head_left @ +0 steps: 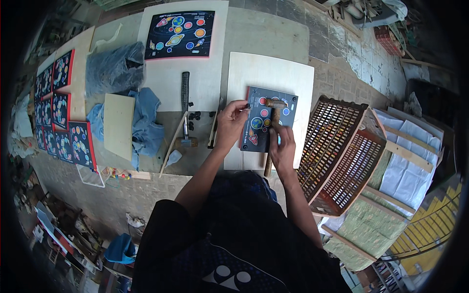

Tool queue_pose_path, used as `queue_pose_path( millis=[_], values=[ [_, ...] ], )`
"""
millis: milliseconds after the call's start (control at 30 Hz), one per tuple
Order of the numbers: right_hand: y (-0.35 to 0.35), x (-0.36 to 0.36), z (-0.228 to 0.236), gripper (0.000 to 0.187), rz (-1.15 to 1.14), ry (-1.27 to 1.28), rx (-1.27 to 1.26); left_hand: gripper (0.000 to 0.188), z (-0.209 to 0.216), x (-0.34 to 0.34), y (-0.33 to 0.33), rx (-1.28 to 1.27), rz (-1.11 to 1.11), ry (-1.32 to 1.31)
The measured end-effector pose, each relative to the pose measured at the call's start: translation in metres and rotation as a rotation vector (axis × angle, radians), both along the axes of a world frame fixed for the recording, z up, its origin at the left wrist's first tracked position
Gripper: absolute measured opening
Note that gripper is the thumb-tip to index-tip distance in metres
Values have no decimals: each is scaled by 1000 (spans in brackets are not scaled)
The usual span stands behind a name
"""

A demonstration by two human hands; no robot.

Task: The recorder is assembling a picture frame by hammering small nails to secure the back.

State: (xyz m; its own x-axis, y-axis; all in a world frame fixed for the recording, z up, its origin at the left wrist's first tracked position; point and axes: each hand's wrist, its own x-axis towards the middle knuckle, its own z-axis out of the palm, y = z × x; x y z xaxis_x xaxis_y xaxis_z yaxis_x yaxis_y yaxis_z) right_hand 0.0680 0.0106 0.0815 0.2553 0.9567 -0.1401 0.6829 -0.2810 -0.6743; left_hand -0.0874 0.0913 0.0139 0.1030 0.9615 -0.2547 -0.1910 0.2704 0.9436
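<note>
A dark planet-printed board (pixel 288 118) with red edges lies on a pale wooden sheet (pixel 303 78) in front of me. Small black round pieces sit at some of its corners. At the board's far left corner, my left hand (pixel 230 126) pinches a small black piece (pixel 247 106). My right hand (pixel 283 151) is wrapped round the wooden handle of a hammer (pixel 276 116), whose head is over the far part of the board. Left of my left hand lie a second hammer (pixel 185 93) with a black grip and several loose black pieces (pixel 193 116).
Another planet board (pixel 181 36) lies farther off on a pale sheet. Several more boards (pixel 80 141) are at the far left. A clear plastic roll (pixel 115 68), blue cloth (pixel 146 107) and a wooden panel (pixel 118 124) lie left. A brown plastic crate (pixel 337 161) stands right.
</note>
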Motion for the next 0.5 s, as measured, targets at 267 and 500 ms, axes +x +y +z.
queue_pose_path(
  millis=[267, 500],
  values=[
    [86, -4, -28, 26, 312, -269, 240, 18, -3, 8, 19, 155, -48, 229],
    [107, 1, -31, 24, 342, -239, 96, 19, -12, 30, 18, 94, 170, 188]
  ],
)
